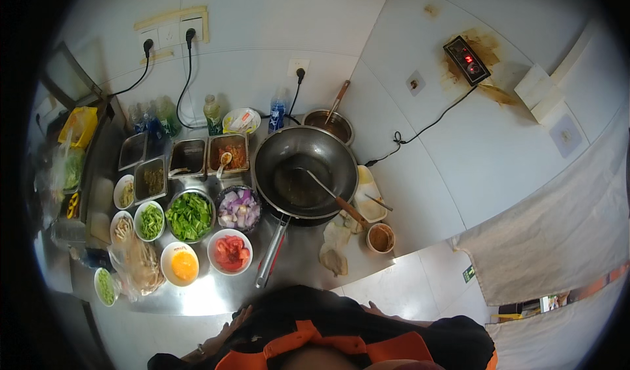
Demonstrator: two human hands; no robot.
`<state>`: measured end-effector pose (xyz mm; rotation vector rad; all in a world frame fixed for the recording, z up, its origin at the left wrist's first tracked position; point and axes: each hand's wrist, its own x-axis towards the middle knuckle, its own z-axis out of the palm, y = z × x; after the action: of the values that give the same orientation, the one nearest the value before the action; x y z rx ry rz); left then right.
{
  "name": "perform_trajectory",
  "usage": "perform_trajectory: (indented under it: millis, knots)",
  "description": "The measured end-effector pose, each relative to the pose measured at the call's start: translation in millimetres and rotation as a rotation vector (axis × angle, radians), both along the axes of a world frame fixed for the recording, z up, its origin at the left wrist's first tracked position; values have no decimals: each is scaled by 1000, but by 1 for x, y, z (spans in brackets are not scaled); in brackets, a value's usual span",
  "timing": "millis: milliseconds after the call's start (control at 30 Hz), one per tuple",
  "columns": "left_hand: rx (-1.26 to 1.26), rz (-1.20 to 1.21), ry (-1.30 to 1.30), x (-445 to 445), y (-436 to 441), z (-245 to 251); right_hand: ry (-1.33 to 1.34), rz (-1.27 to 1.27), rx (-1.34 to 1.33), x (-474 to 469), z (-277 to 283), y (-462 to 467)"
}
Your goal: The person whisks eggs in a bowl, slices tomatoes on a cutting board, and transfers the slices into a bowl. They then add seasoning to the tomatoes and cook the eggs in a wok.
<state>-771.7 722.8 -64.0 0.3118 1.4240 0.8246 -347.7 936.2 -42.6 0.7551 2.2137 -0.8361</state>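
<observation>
My left hand [237,321] rests against my dark clothing at the waist, its fingers slightly apart and holding nothing visible. Beside my other hip, my right hand [373,309] is partly hidden by my body, so its grip is unclear. In front of me a large dark wok [280,193] sits at the counter's right, its metal handle [273,254] pointing toward me. A ladle with a wooden handle [350,211] leans inside it, over a dark, shiny bottom. Nearest my left hand are a white bowl of beaten egg [184,265] and one of cut tomato [230,253].
Left of the wok are chopped onion [239,208], leafy greens [189,217] and steel pans of seasoning [231,154]. A plastic bag [140,266] lies near the front edge. A pot [339,125] stands behind the wok; a brown-paste tub [380,238] is at right. A control box [467,61] hangs on the wall.
</observation>
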Motion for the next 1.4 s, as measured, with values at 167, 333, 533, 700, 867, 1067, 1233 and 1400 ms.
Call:
perform_trajectory:
  millis: [167,333,533,700,867,1067,1233,1400]
  knots:
    - [19,-38,18,-7,18,2,80,-146,16,-17,1,5]
    - [39,-109,101,-13,70,9,-96,-22,95,-41,-5,1]
    - [55,-265,181,-7,93,11,-79,-89,329,-55,-1,-34]
    - [84,-529,203,7,115,14,2,-299,323,-29,10,-80]
    - [134,-780,230,44,152,29,84,-708,331,9,23,-137]
    - [509,-1041,338,157,219,104,62,-685,293,65,31,-115]
    - [1229,-1115,270,355,278,215,322,-797,426,154,8,-78]
    - [1957,-1169,-35,552,299,310,523,-1115,407,235,-17,-53]
